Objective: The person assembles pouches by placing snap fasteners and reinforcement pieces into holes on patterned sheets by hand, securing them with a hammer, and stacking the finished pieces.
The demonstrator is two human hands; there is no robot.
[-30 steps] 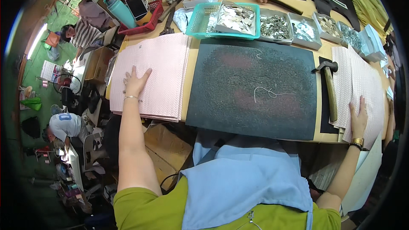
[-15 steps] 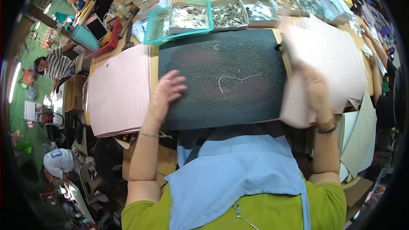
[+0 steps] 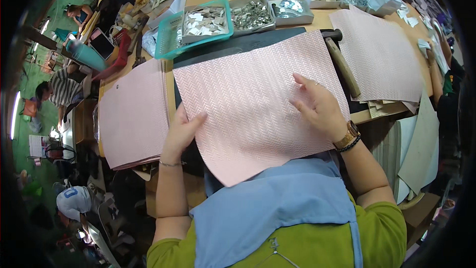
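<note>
A pink sheet [image 3: 248, 104] with a woven herringbone texture lies over the dark board [image 3: 238, 44] in front of me, its near corner hanging past the table edge. My left hand [image 3: 181, 131] grips its left edge, thumb on top and the other fingers hidden underneath. Over the sheet's right part is my right hand [image 3: 320, 104], its thumb and fingers apart and nothing between them. To the right of the sheet, a hammer [image 3: 342, 62] with a wooden handle rests beside a stack of pink sheets [image 3: 382, 54]. Another pink stack [image 3: 134, 114] lies at the left.
Along the back stand a teal basket [image 3: 166, 39] with a box of small pale pieces [image 3: 204, 22], a box of metal bits [image 3: 252, 16] and a box of shiny discs [image 3: 290, 10]. Co-workers sit at the far left, and another person's arm [image 3: 435, 64] reaches in at the right.
My right hand has brought a pink sheet leftward from the right stack onto the dark board, covering the loose thread there. My left hand has taken its left edge. The hammer now shows.
</note>
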